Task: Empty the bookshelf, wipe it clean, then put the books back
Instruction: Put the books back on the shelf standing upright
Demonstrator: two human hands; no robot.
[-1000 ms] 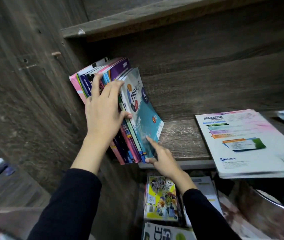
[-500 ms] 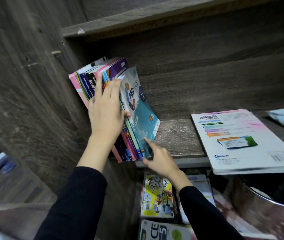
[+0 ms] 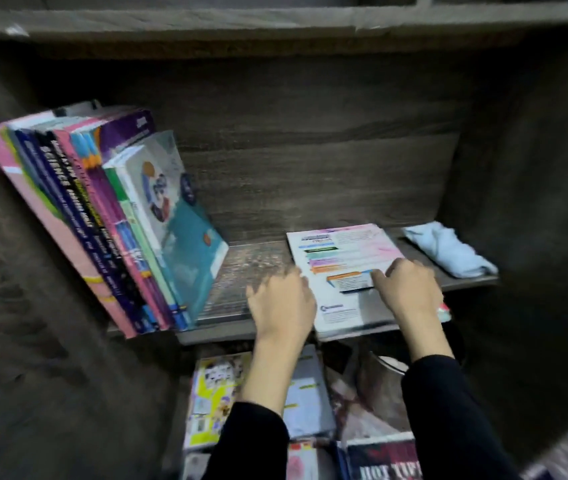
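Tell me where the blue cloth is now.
In the head view, the blue cloth lies on the shelf at its right end, just right of the flat book, near the right hand.

1. The bookshelf (image 3: 310,174): dark grey-brown throughout, with streaky wood grain running across the back panel.
2. On to the leaning row. First comes a pink book (image 3: 67,258) with a yellow-green patch up top, then a navy book (image 3: 67,195) with white lettering.
3. Next, a purple book (image 3: 126,129), and out front the teal book (image 3: 189,237), white above and teal below with an orange spot.
4. The flat book (image 3: 341,258) has a white cover with a pink wash and stacked bars in black, green, purple and orange.
5. The cloth (image 3: 448,251) is plain pale blue.
6. Sleeves (image 3: 448,410): black.
7. Down below, a yellow book (image 3: 211,403) has a busy print.
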